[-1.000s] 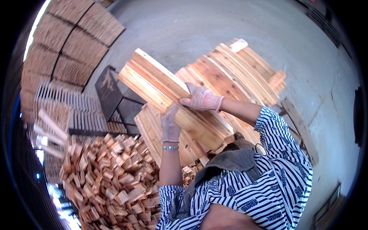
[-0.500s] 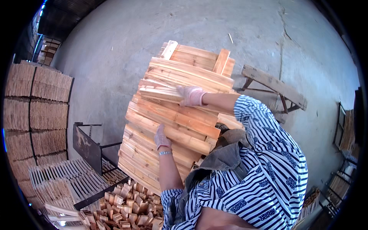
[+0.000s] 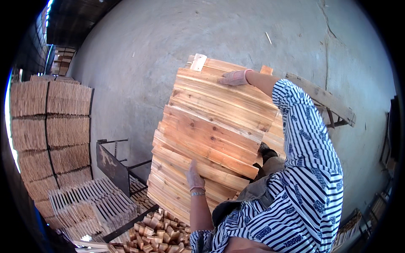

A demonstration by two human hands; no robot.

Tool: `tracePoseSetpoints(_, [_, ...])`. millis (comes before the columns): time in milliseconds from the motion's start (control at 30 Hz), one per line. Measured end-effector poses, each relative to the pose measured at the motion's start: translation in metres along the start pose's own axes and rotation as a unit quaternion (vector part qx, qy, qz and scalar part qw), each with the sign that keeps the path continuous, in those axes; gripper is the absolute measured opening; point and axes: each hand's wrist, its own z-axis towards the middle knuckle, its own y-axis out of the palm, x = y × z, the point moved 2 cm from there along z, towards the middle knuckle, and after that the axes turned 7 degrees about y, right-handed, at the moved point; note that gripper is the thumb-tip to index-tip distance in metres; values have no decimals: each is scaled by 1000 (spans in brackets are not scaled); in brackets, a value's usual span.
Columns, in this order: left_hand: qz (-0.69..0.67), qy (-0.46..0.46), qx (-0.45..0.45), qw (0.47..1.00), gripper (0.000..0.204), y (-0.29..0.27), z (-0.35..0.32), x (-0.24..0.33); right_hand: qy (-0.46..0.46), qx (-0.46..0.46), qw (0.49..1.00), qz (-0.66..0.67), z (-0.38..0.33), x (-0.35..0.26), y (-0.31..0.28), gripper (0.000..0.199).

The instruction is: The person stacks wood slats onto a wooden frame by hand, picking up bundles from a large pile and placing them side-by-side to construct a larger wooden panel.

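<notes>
Grey floor (image 3: 143,84) surrounds planks (image 3: 211,128) touched by unclenched hands (image 3: 235,78).

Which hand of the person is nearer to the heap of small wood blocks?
The left. The left hand is over the near part of the plank stack, beyond the heap of small wood blocks; the right hand is at the stack's far side.

Soft light prevails, with glare far left

Stacks of slats (image 3: 67,133) stand left of a dark metal frame (image 3: 113,169), a wooden bench (image 3: 324,98) well to the right.
</notes>
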Motion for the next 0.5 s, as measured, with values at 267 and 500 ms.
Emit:
tracePoseSetpoints(267, [60,31,-26,997,59,0,-3,3,-80,77,990,-86,-39,-27,-26,65])
tracePoseSetpoints(500, [-16,-31,-8,999,57,-1,4,-2,-42,125,981,-141,-15,11,-16,70])
